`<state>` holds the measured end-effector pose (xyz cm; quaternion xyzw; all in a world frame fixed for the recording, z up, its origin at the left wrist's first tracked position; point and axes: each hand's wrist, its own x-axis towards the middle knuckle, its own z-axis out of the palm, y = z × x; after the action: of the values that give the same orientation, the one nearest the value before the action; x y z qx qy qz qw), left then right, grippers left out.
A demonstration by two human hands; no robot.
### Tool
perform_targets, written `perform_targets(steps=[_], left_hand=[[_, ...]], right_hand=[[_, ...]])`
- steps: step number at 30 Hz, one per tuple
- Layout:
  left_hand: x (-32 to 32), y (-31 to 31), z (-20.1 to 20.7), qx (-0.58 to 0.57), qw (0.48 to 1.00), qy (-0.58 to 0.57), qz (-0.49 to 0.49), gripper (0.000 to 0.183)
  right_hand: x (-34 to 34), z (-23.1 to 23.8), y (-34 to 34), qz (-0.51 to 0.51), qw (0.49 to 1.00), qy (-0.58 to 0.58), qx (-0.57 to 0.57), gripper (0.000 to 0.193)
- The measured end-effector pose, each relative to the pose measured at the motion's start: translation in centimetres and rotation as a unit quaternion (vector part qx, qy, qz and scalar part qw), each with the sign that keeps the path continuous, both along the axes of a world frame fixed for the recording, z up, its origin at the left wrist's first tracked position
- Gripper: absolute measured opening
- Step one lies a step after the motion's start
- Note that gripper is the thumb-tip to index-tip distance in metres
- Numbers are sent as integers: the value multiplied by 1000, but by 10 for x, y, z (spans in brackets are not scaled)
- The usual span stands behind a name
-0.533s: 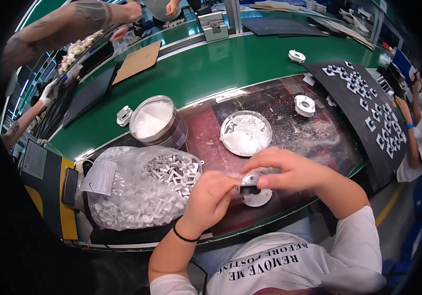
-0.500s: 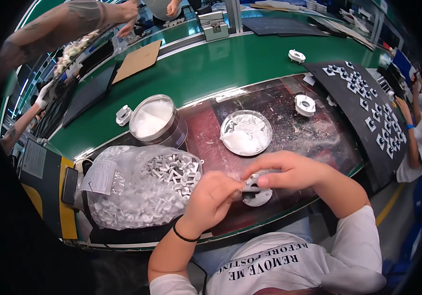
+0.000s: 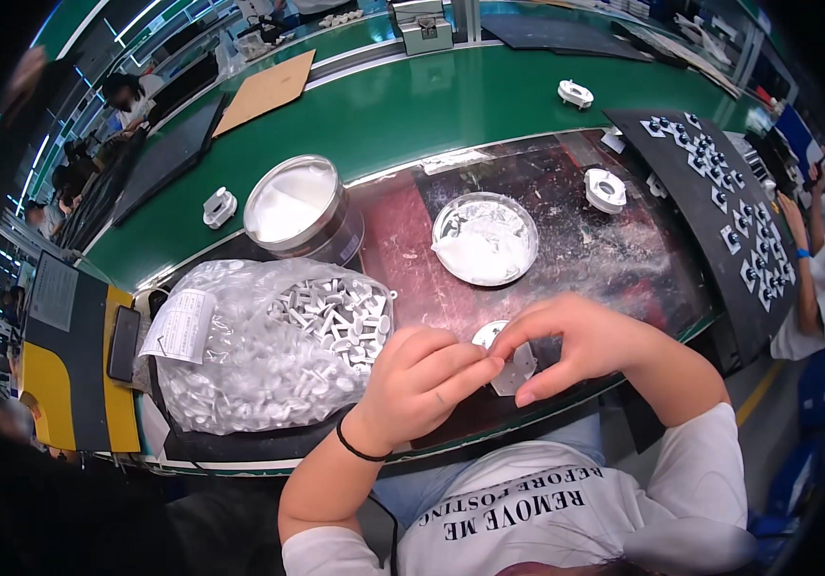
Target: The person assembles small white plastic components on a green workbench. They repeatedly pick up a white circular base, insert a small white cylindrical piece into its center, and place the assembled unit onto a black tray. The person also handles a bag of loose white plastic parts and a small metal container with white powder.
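A white round plastic part [image 3: 520,371] sits between my hands over the table's near edge, partly hidden by my fingers. My right hand [image 3: 576,344] curves around it, thumb low and index finger high. My left hand [image 3: 424,380], a black band on its wrist, is closed in a pinch against the part and the right index fingertip; whatever it pinches is hidden. Just beyond my hands stands a shallow round dish [image 3: 533,252] with white paste [image 3: 478,248] in it. Left of my left hand, a clear plastic bag [image 3: 240,384] lies open, showing many small grey-white stemmed pieces [image 3: 340,317].
A clear tub [image 3: 336,235] of white material stands behind the bag. Similar white parts rest right of the dish [image 3: 606,191], on the green surface [image 3: 575,93] and by the tub [image 3: 219,207]. A black board [image 3: 720,245] at right carries several small pieces. Another person's hand [image 3: 793,221] is beyond it.
The white part has turned between my hands; its dark opening no longer shows. My right thumb has moved lower, away from the index finger. Another person's arm has left the upper left.
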<state>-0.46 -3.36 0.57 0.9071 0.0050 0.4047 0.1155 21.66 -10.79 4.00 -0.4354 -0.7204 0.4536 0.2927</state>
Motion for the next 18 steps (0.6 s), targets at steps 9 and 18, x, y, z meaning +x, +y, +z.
perform_targets(steps=[9, 18], left_hand=[[0, 14, -17, -211, 971, 112, 10, 94], [13, 0, -27, -197, 955, 220, 31, 111]], right_hand=[[12, -13, -11, -150, 969, -124, 154, 37], [-5, -21, -17, -70, 939, -228, 249, 34]])
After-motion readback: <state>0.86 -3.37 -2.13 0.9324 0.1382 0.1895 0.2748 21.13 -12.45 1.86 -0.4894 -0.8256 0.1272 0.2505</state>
